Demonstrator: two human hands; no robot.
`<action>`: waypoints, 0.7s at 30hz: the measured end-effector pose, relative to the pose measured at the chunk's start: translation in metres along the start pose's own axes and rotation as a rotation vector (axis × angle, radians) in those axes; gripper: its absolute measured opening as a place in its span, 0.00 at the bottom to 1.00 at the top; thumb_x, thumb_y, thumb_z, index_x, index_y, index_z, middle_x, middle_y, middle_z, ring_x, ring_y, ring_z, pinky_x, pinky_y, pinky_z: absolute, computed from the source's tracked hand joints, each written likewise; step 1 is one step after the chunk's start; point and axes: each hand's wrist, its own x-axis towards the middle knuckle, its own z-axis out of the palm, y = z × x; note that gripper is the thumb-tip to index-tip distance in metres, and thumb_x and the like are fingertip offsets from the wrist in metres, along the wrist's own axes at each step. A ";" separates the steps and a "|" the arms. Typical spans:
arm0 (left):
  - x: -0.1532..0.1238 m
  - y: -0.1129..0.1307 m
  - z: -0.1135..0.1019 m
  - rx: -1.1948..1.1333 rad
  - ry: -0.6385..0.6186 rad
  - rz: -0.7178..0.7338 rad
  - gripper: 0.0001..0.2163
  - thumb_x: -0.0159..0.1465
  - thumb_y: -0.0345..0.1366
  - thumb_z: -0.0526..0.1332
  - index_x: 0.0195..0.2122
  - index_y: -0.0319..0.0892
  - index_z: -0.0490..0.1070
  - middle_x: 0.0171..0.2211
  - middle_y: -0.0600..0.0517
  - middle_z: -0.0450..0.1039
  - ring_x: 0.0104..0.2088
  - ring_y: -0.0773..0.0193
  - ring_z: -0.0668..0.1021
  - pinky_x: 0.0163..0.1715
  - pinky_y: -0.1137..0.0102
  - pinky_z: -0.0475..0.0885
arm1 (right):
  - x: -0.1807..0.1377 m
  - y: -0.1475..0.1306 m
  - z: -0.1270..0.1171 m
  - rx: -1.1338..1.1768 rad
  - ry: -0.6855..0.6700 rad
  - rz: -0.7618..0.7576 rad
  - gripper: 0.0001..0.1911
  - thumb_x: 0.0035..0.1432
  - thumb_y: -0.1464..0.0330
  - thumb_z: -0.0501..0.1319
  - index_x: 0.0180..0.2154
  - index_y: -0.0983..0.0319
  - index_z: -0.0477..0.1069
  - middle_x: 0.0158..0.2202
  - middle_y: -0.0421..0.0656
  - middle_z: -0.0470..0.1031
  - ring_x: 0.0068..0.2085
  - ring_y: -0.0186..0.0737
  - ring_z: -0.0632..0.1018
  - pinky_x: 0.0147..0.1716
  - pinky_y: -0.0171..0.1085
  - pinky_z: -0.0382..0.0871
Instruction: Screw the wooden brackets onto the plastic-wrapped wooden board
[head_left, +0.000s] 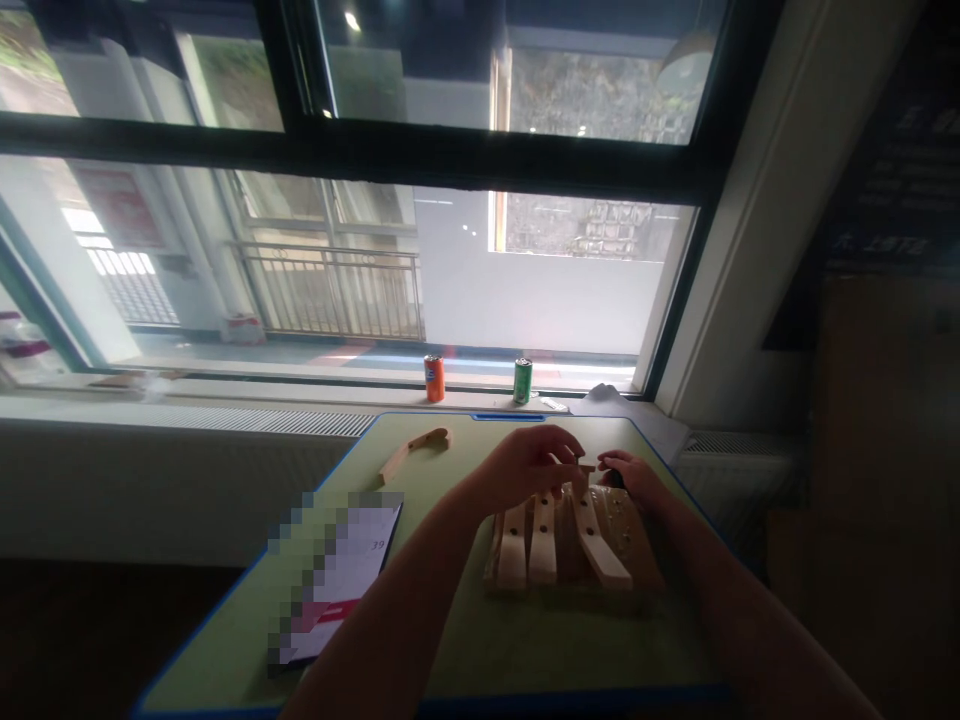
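Observation:
A wooden block [626, 530] lies on the table, with several pale curved wooden pieces with dark holes on it. The nearest to the right, an angled wooden piece [600, 555], slants toward me. My left hand [529, 465] reaches over the block, its fingers bent and closed around the far end of this piece, where a small wooden tip stands up. Beside the block's far right corner, my right hand [630, 475] is curled around something small and dark, mostly hidden by the fingers. Another curved wooden piece [415, 450] rests apart at the table's far left.
The green table [487, 660] has a blue edge. A flat phone-like object [352, 580], partly pixelated, lies on its left side. On the sill behind stand an orange can [434, 380] and a green can [523, 382]. Grey cloth [652, 425] hangs near the far right corner, below a large window.

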 end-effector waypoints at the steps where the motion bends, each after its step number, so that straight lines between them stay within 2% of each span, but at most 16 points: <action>1: 0.003 0.000 0.002 -0.013 -0.069 -0.011 0.14 0.54 0.39 0.62 0.40 0.38 0.69 0.30 0.50 0.72 0.24 0.70 0.73 0.24 0.75 0.68 | 0.000 0.001 0.000 0.009 -0.004 0.001 0.06 0.47 0.67 0.59 0.31 0.61 0.68 0.26 0.40 0.73 0.20 0.33 0.71 0.17 0.32 0.64; 5: 0.012 -0.004 0.006 0.120 -0.252 -0.020 0.09 0.50 0.34 0.65 0.32 0.39 0.73 0.29 0.52 0.73 0.26 0.68 0.73 0.25 0.75 0.67 | 0.000 0.000 -0.001 0.036 -0.027 0.012 0.07 0.48 0.67 0.59 0.32 0.61 0.67 0.25 0.40 0.72 0.19 0.33 0.71 0.17 0.33 0.63; 12: 0.017 -0.012 0.018 0.246 -0.348 -0.096 0.09 0.50 0.32 0.65 0.33 0.41 0.73 0.29 0.54 0.73 0.28 0.69 0.73 0.27 0.76 0.66 | 0.004 0.002 -0.002 0.079 -0.049 0.004 0.06 0.47 0.68 0.59 0.31 0.61 0.67 0.26 0.40 0.73 0.19 0.31 0.71 0.17 0.32 0.63; 16: 0.019 -0.017 0.024 0.343 -0.340 -0.055 0.09 0.51 0.32 0.64 0.35 0.41 0.73 0.30 0.55 0.72 0.30 0.70 0.73 0.27 0.78 0.65 | 0.006 0.003 -0.004 0.085 -0.048 0.005 0.06 0.47 0.68 0.59 0.31 0.61 0.68 0.26 0.40 0.73 0.19 0.32 0.71 0.17 0.32 0.63; 21: 0.014 -0.019 0.024 0.351 -0.277 -0.020 0.09 0.52 0.33 0.64 0.35 0.40 0.72 0.29 0.55 0.71 0.29 0.71 0.73 0.26 0.79 0.65 | 0.005 0.002 -0.004 0.072 -0.050 0.008 0.07 0.46 0.68 0.60 0.31 0.62 0.68 0.26 0.40 0.73 0.19 0.31 0.70 0.16 0.32 0.62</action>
